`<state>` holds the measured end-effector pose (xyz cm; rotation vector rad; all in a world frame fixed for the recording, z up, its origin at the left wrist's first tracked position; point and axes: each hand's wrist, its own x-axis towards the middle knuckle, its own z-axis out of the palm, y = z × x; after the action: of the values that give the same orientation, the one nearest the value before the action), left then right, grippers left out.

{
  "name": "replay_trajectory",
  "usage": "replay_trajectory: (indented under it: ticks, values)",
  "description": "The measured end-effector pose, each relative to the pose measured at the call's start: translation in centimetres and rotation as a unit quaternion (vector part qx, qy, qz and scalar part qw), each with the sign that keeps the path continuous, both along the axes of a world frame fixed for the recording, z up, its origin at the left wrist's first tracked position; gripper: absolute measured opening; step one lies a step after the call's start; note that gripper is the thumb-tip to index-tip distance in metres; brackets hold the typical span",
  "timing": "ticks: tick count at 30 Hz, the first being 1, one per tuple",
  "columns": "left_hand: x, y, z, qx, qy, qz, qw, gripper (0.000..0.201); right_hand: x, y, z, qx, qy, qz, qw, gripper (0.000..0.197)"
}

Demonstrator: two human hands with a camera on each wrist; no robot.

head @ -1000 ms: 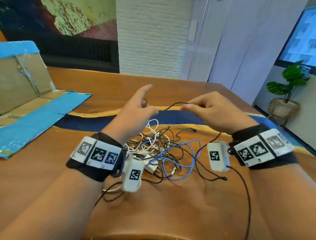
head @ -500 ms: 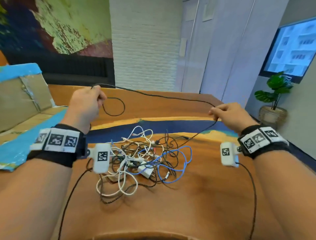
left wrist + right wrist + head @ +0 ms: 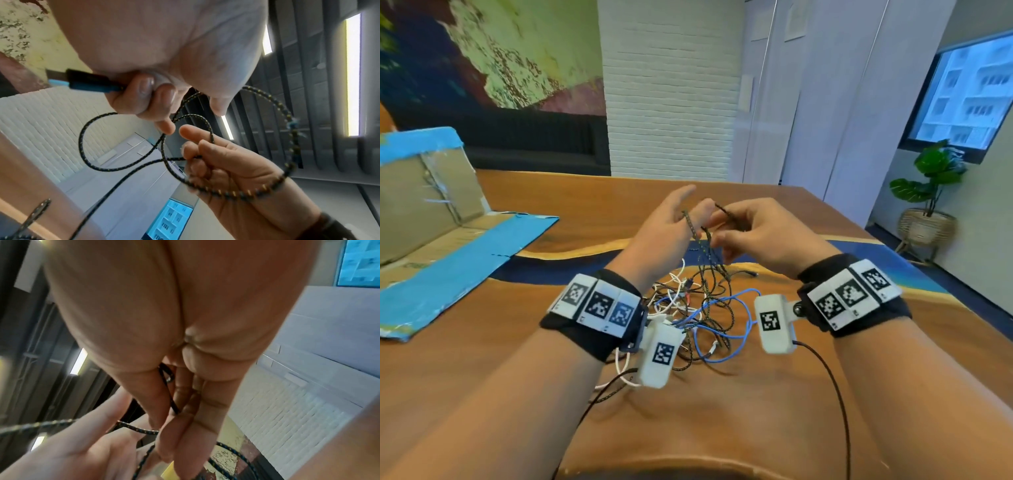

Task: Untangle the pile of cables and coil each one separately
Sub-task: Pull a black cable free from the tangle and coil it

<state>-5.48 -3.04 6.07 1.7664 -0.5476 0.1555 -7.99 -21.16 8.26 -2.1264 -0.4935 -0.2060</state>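
At the left of the head view, a flattened cardboard box (image 3: pixel 431 219) edged in blue tape is lying on the wooden table (image 3: pixel 722 411), well apart from the work.

Left of centre, the left hand (image 3: pixel 664 229) is hovering above the pile (image 3: pixel 698 315). Its curled fingers are gripping the braided cable (image 3: pixel 703 240) just behind the blue plug (image 3: pixel 90 82), which is sticking out at the left of the left wrist view. One finger is pointing up and away, probably to leave room for the loops. Holding the plug end seems to be giving the coil a fixed start.

Below the hands, at the middle of the head view, the pile is resting on the table: white, blue and dark cables crossing one another, not yet sorted. The braided cable is dropping from the hands straight into it, so its far part is likely tangled there.

Right of centre, the right hand (image 3: pixel 760 233) is nearly touching the left. Its fingers are curling round a loop of the same cable, with the thumb pressing it in place, as the left wrist view is showing. It looks to be feeding a turn across to the left hand, which would explain why the two are so close.

At the far right, a potted plant (image 3: pixel 928 192) is standing on the floor.
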Motion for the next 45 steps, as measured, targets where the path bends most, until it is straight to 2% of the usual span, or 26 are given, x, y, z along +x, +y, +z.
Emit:
replay_trajectory:
  ticks: [2,5,7,11,14,16,18,20,23,26,30,32,35,36,38,40,43,45]
  values:
    - [0.6,0.3,-0.4,0.046,-0.032,-0.026,0.998,0.056,-0.3,0.1,-0.2,-0.031,0.01,0.02,0.999,0.017]
    - [1.0,0.7,-0.6,0.142,-0.119,-0.027,0.982,0.02,-0.2,0.2,-0.7,-0.065,0.01,0.022,0.998,0.014]
    - [1.2,1.5,-0.4,0.172,-0.155,0.011,0.973,0.028,0.1,-0.3,-1.1,-0.017,0.006,0.003,1.0,0.009]
    - [2.0,4.7,0.0,0.142,-0.187,0.1,0.967,0.032,1.0,-2.8,-1.3,0.154,-0.029,-0.082,0.984,0.013]
    - [2.2,5.9,-0.3,0.109,-0.199,0.145,0.963,0.03,1.7,-4.3,-1.5,0.214,-0.04,-0.123,0.968,0.019]
    - [2.1,6.2,-0.5,0.088,-0.206,0.162,0.961,0.029,1.8,-4.4,-1.9,0.24,-0.04,-0.111,0.964,0.022]
    - [2.1,6.4,-0.7,0.07,-0.21,0.168,0.961,0.027,1.5,-4.3,-2.0,0.244,-0.034,-0.074,0.967,0.015]
    - [1.9,6.3,-0.7,0.057,-0.213,0.158,0.963,0.024,1.0,-3.8,-1.8,0.194,-0.037,-0.043,0.979,0.008]
    - [1.2,5.2,-0.7,0.046,-0.218,0.132,0.966,0.019,1.0,-2.6,-1.5,0.119,-0.042,-0.035,0.991,0.015]
    - [0.7,3.8,-0.8,0.032,-0.223,0.12,0.967,0.016,1.1,-0.8,-1.4,0.144,-0.039,-0.034,0.988,0.015]
    - [0.7,3.0,-1.0,0.011,-0.194,0.101,0.976,0.01,1.4,0.0,-1.1,0.176,-0.1,-0.081,0.976,0.011]
    - [1.1,3.4,-1.3,0.056,-0.148,0.072,0.985,0.01,1.7,-0.5,-1.0,0.173,-0.117,-0.091,0.974,0.016]
    - [1.1,4.5,-1.1,0.21,-0.079,0.046,0.973,0.048,1.6,-1.4,-0.7,0.131,-0.135,-0.104,0.977,0.022]
    - [1.0,4.9,-0.8,0.233,-0.064,0.056,0.969,0.059,1.5,-1.7,-0.4,0.122,-0.136,-0.109,0.977,0.023]
    - [0.9,5.5,0.3,0.198,-0.063,0.099,0.973,0.059,1.4,-1.9,0.2,0.108,-0.132,-0.117,0.978,0.024]
    - [0.4,4.9,1.4,0.124,-0.069,0.108,0.984,0.039,1.4,-1.4,0.7,0.075,-0.134,-0.113,0.982,0.023]
    - [-0.9,2.2,2.6,0.036,0.005,-0.009,0.999,0.031,1.2,0.7,1.6,0.017,-0.148,-0.071,0.986,0.023]
    - [-1.5,0.6,3.0,0.04,-0.004,-0.039,0.998,0.026,1.2,1.7,2.2,-0.007,-0.162,-0.055,0.985,0.028]
